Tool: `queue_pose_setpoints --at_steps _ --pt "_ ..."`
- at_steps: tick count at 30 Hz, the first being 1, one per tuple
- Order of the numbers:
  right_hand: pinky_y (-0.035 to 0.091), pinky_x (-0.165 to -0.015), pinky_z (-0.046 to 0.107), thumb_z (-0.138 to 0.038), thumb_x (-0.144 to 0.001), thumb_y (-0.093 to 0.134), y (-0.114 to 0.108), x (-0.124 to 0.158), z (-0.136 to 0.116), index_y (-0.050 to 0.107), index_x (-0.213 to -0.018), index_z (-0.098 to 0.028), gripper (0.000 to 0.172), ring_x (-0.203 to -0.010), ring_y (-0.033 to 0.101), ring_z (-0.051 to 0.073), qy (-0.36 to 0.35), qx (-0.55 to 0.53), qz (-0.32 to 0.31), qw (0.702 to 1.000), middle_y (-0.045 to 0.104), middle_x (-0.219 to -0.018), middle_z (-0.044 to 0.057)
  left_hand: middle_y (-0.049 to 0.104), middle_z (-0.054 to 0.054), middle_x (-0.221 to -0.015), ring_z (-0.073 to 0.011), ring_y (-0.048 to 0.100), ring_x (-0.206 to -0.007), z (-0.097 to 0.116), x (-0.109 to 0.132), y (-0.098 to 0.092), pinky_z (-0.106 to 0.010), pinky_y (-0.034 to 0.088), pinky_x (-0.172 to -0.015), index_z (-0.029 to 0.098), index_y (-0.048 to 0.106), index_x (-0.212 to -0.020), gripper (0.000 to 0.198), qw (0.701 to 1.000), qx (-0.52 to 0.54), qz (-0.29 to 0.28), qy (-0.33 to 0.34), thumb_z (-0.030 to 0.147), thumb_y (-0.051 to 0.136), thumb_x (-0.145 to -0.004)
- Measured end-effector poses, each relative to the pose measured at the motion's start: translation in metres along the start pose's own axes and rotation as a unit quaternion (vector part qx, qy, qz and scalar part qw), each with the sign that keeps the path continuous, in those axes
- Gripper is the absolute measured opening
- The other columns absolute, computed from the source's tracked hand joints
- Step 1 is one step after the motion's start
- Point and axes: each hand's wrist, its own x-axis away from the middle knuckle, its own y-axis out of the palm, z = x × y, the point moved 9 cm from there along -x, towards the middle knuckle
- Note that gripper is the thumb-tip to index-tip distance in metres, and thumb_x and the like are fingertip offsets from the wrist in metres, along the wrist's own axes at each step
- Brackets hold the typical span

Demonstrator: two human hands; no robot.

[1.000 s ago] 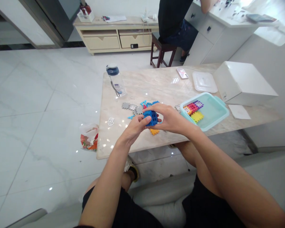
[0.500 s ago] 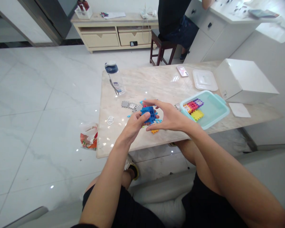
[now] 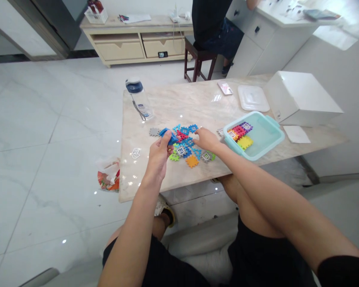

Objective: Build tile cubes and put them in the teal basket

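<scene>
Above the left part of the pile, my left hand is closed around a blue block built of interlocking tiles, thumb on top. My right hand reaches down to the pile's right side, with thumb and fingers slightly apart and nothing visible between them. Under its fingertips lie blue interlocking tiles. Around them are a red tile, an orange tile, a green tile and a grey tile. White window-grid pieces lie apart on the left.
A teal tub with several joined tiles stands on the marble table. Behind it are a white lid and a white box. A water bottle stands at the far left corner. Beyond, a person sits on a stool.
My left hand has moved left with the blue block. My right hand has drawn away from the block and lowered to the tiles on the table. The view has shifted slightly.
</scene>
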Motion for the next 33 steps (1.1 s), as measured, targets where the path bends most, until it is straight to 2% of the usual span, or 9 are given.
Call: queue_pose_setpoints --at_steps 3,8,13,18,21,28,33 --pt "0.057 -0.107 0.044 -0.049 -0.101 0.074 0.019 0.004 -0.001 0.069 -0.137 -0.014 0.05 -0.129 0.067 0.036 0.011 0.064 -0.039 0.997 0.069 -0.142 0.021 0.077 -0.004 -0.084 -0.0082 0.054 -0.06 -0.006 -0.002 -0.001 -0.021 0.044 -0.057 0.017 0.077 -0.091 0.058 0.999 0.024 0.004 -0.022 0.069 0.095 -0.072" --pt "0.059 -0.103 0.045 -0.062 -0.098 0.075 0.025 0.005 -0.009 0.071 -0.132 -0.016 0.057 -0.13 0.064 0.038 0.006 0.092 -0.036 0.995 0.066 -0.143 0.022 0.079 -0.006 -0.086 -0.0083 0.055 -0.06 -0.01 -0.002 0.001 -0.02 0.046 -0.056 0.017 0.078 -0.091 0.058 0.999 0.041 -0.001 -0.03 0.069 0.094 -0.072" --pt "0.059 -0.103 0.043 -0.05 -0.098 0.077 0.027 0.005 -0.01 0.074 -0.128 -0.017 0.045 -0.13 0.064 0.036 0.009 0.084 -0.043 0.996 0.067 -0.142 0.02 0.076 -0.004 -0.081 -0.0085 0.054 -0.059 -0.01 -0.001 0.003 -0.02 0.045 -0.054 0.017 0.077 -0.088 0.057 0.998 0.053 -0.008 -0.035 0.068 0.096 -0.07" --pt "0.06 -0.099 0.041 -0.043 -0.092 0.082 0.026 0.005 -0.008 0.075 -0.124 -0.014 0.044 -0.127 0.066 0.035 0.02 0.087 -0.052 0.995 0.069 -0.14 0.02 0.072 -0.002 -0.076 -0.008 0.054 -0.058 -0.013 -0.001 0.006 -0.019 0.044 -0.053 0.017 0.075 -0.086 0.057 0.996 0.071 -0.01 -0.045 0.066 0.098 -0.068" --pt "0.058 -0.098 0.039 -0.041 -0.092 0.082 0.024 0.003 -0.006 0.074 -0.123 -0.014 0.042 -0.127 0.067 0.035 0.025 0.098 -0.05 0.994 0.072 -0.137 0.02 0.074 -0.002 -0.081 -0.0072 0.054 -0.059 -0.01 -0.001 0.01 -0.019 0.044 -0.053 0.018 0.075 -0.089 0.057 0.994 0.098 -0.019 -0.041 0.066 0.097 -0.069" --pt "0.057 -0.096 0.037 -0.037 -0.096 0.078 0.027 0.004 -0.001 0.07 -0.128 -0.015 0.04 -0.124 0.071 0.033 0.019 0.11 -0.052 0.992 0.075 -0.135 0.02 0.08 -0.005 -0.099 -0.0065 0.052 -0.058 0.013 0.004 0.02 -0.021 0.044 -0.051 0.02 0.078 -0.103 0.059 0.978 0.193 -0.077 -0.02 0.072 0.088 -0.078" --pt "0.057 -0.097 0.038 -0.035 -0.098 0.075 0.023 0.009 -0.005 0.07 -0.127 -0.015 0.036 -0.124 0.07 0.033 0.006 0.117 -0.051 0.992 0.073 -0.136 0.019 0.08 -0.007 -0.105 -0.0084 0.055 -0.062 0.021 0.01 0.024 -0.023 0.046 -0.054 0.02 0.078 -0.108 0.061 0.974 0.205 -0.098 -0.007 0.076 0.081 -0.083"
